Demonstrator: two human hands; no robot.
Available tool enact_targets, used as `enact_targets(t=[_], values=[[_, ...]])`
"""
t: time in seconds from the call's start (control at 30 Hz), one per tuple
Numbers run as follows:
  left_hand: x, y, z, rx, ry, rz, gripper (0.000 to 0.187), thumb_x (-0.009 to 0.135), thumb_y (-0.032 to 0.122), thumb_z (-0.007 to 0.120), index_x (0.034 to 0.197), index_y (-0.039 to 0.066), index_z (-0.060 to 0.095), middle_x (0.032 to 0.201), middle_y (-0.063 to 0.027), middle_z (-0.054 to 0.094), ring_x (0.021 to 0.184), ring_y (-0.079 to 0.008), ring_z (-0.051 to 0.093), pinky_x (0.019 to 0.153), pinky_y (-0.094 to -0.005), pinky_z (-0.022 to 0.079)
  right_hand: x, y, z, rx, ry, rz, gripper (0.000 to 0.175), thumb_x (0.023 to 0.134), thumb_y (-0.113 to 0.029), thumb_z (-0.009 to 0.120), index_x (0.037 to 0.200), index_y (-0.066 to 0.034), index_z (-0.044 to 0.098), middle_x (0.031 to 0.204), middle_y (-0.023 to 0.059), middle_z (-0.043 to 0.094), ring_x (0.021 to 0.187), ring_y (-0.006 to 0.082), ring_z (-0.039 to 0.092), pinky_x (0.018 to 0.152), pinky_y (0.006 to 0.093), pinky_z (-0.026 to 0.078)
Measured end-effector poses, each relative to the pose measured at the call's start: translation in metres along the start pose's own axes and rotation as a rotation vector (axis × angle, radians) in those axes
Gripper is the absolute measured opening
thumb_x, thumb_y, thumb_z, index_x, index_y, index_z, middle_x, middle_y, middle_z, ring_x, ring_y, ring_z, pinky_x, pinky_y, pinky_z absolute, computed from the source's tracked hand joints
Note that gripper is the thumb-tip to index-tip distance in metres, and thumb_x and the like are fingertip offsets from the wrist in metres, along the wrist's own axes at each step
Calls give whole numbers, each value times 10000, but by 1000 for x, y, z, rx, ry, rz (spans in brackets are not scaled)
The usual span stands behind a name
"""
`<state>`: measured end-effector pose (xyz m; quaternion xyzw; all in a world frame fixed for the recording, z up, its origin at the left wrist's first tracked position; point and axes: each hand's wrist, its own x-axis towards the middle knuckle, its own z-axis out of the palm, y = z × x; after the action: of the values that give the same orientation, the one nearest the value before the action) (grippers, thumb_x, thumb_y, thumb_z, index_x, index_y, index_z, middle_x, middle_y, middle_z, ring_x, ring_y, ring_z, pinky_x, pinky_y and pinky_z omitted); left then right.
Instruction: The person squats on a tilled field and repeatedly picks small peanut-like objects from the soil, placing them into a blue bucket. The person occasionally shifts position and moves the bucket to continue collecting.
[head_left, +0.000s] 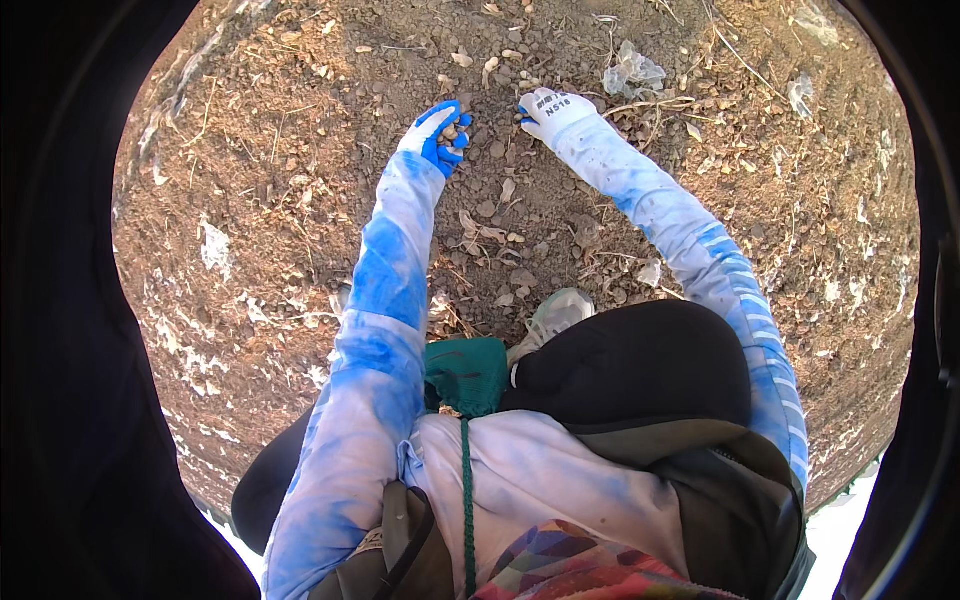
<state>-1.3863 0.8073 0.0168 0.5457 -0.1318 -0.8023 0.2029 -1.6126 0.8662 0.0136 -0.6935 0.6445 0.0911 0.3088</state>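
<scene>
My left hand (441, 139), in a white glove with blue-coated palm and fingers, is curled around several peanut pods (450, 133). My right hand (551, 111), gloved the same way, is lowered to the soil with its back up and fingers bent inward. Its fingertips are mostly hidden, so what they hold cannot be made out. Just beyond both hands, loose peanut pods (490, 65) lie on the brown crumbly soil (487, 176). Another pod (515, 238) rests on the ground nearer to me.
A green mesh bag (469, 373) sits between my legs, with a green cord (467, 502) running toward me. My shoe (559, 311) stands near my bent knee (645, 367). Plastic film scraps (634, 71) and dry stems (652, 103) lie right of my right hand.
</scene>
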Motion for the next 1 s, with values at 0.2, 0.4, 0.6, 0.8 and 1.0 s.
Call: enact_targets(t=[0.2, 0.4, 0.6, 0.8, 1.0], values=[[-21, 1, -46, -467, -792, 85, 256, 1021, 286, 455, 1063, 62, 571, 869, -34, 539, 529, -120, 430, 424, -229, 334, 0, 37, -9, 915, -7, 193, 304, 798, -357, 730, 1022, -153, 713, 839, -18, 677, 729, 84, 595, 645, 255, 495], [-41, 14, -45, -528, -1111, 194, 229, 1017, 255, 436, 984, 73, 572, 870, -32, 573, 501, -118, 477, 418, -244, 340, 5, -19, -17, 20, -60, 70, 437, 876, -453, 603, 1158, -120, 581, 1129, 144, 654, 1075, 313, 617, 917, 423, 478], [-74, 83, -56, -366, -1483, 601, 275, 945, 305, 567, 1204, 225, 616, 1071, -11, 591, 620, -142, 507, 478, -259, 379, -3, 2, -9, 166, -20, 187, 467, 872, -481, 597, 1147, -106, 625, 1049, 124, 691, 964, 280, 657, 842, 392, 503], [-58, 66, -93, -519, -1339, 458, 401, 906, 250, 629, 1299, 178, 590, 1096, -25, 605, 507, -61, 491, 454, -187, 408, -3, 12, -3, 1879, -369, -39, 403, 902, -399, 629, 1137, -71, 636, 858, 40, 656, 571, 116, 581, 443, 225, 396], [-42, 36, -86, -417, -340, 217, 271, 946, 142, 584, 1211, 82, 582, 904, -76, 635, 610, -160, 552, 429, -223, 398, 52, -10, -53, 801, 125, 187, 308, 924, -391, 615, 1158, -193, 650, 878, 11, 665, 693, 135, 608, 595, 301, 492]])
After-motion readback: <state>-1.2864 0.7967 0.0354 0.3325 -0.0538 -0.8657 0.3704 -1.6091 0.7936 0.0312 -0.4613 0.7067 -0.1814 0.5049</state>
